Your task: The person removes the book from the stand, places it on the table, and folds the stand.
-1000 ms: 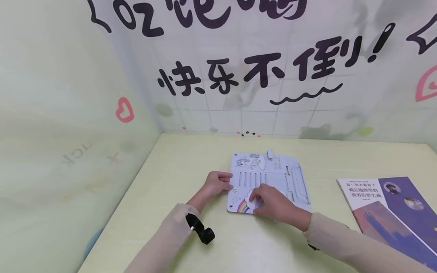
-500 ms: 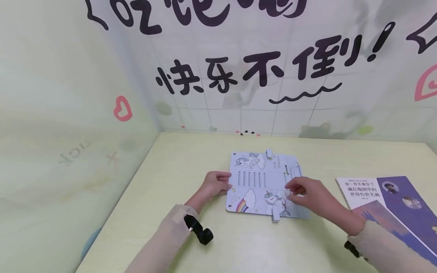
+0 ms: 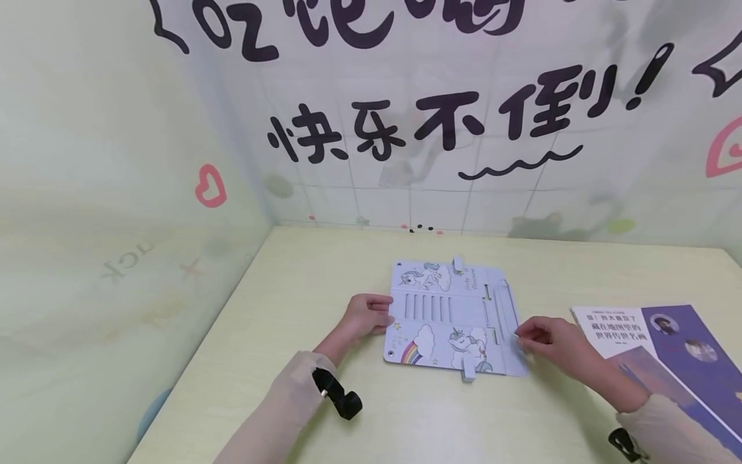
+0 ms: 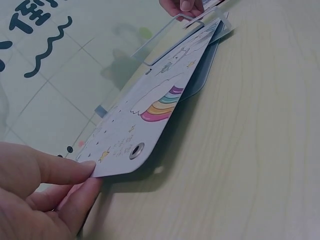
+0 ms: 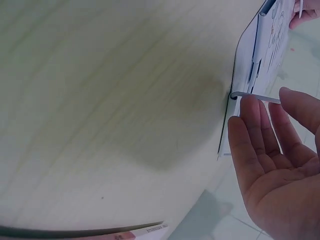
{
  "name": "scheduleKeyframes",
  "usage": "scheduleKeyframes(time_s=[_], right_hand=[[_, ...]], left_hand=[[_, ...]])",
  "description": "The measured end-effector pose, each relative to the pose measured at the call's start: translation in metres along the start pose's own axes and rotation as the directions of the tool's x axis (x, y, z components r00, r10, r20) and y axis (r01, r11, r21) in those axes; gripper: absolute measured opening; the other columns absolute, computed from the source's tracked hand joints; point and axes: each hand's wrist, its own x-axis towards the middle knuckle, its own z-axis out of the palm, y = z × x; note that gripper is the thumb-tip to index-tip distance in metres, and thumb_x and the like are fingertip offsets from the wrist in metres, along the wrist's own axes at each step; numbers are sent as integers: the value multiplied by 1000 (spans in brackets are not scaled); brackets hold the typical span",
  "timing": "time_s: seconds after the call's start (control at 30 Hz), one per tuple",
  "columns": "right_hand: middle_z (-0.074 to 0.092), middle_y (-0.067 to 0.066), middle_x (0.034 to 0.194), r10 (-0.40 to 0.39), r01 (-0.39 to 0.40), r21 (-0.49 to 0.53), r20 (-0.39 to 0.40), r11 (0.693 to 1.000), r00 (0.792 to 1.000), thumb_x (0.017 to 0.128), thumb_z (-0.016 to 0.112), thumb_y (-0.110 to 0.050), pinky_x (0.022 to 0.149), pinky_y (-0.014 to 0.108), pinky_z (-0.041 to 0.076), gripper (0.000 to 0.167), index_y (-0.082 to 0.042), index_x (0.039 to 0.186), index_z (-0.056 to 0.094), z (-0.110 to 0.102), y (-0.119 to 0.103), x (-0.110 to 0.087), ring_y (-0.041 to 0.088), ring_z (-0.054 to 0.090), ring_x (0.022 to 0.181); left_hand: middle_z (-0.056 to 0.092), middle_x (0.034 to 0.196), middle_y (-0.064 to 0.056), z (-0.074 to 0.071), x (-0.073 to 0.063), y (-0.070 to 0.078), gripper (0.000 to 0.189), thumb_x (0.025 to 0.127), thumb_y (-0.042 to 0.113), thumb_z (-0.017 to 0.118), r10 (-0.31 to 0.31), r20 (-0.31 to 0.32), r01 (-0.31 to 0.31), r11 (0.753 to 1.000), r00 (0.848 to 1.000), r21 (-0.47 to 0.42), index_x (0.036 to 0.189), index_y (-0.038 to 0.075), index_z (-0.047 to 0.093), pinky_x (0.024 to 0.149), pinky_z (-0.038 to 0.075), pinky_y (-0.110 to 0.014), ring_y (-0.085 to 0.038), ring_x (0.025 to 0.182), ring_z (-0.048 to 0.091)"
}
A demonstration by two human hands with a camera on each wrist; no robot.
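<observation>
A pale blue folding book stand (image 3: pixel 426 309) printed with unicorns and a rainbow lies flat on the table. Slots run across its middle panel, and a small clip (image 3: pixel 468 367) juts from its near edge. My left hand (image 3: pixel 362 316) pinches its left edge between thumb and fingers; the left wrist view shows that corner (image 4: pixel 117 162) raised slightly over the table. At the stand's right end, my right hand (image 3: pixel 551 341) pinches a thin support bar (image 5: pixel 250 96) between thumb and fingertips. A second clip (image 3: pixel 458 265) sits at the far edge.
Books (image 3: pixel 690 348) with purple and white covers lie on the table (image 3: pixel 324 270) to the right of my right hand. A printed curtain (image 3: pixel 371 200) stands behind the table, and another covers the left side.
My right hand has moved right from the near panel, across the stand, to the bar at its right end. My left hand has kept its grip on the left edge.
</observation>
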Motion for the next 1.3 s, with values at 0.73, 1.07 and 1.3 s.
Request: scheduleKeyframes(time_s=[0.73, 1.07, 1.3], right_hand=[[62, -2, 70, 63, -63, -19, -10, 998, 998, 77, 72, -8, 54, 21, 43, 4, -8, 79, 68, 3, 2, 9, 11, 52, 63], [59, -6, 66, 39, -41, -118, -19, 992, 999, 74, 75, -13, 57, 23, 42, 10, -13, 72, 65, 9, 2, 18, 11, 51, 63], [56, -6, 65, 66, -67, -146, -12, 987, 998, 72, 76, -14, 55, 24, 39, 13, -12, 70, 63, 15, 0, 22, 12, 48, 62]], left_hand=[[58, 101, -14, 4, -3, 0, 43, 74, -14, 65, 19, -14, -19, 1000, 1000, -22, 115, -3, 60, 66, 54, -27, -16, 78, 59], [58, 98, -12, 4, -3, -1, 41, 75, -13, 66, 22, -12, -22, 999, 1000, -35, 114, -3, 60, 64, 54, -27, -15, 79, 57], [59, 100, -12, 2, -3, -3, 42, 75, -12, 66, 18, -21, -18, 1000, 1000, -26, 115, -2, 60, 65, 54, -28, -16, 81, 58]])
